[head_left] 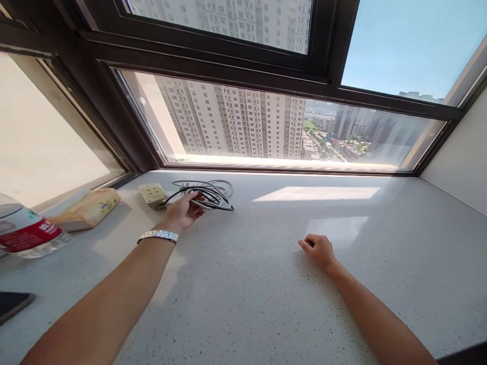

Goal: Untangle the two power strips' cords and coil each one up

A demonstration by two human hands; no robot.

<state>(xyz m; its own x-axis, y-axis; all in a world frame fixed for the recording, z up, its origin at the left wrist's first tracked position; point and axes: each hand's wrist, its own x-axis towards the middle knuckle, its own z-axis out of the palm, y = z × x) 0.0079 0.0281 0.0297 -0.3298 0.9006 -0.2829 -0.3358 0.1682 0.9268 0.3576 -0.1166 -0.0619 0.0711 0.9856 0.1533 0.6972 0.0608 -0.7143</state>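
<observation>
My left hand, with a silver watch band on its wrist, reaches to a coil of black and white cables near the window. Its fingers are closed on the near side of the coil. Just left of that hand lies a pale power strip, with a black cord running from its end toward the coil. White plugs show partly behind the cables. Farther right, my right hand rests on the speckled white sill, fingers curled in and nothing visible in them.
At the left are an orange tissue pack, a large plastic water bottle with a red label and a dark phone-like slab. Dark window frames border the sill's back. A white wall stands at the right.
</observation>
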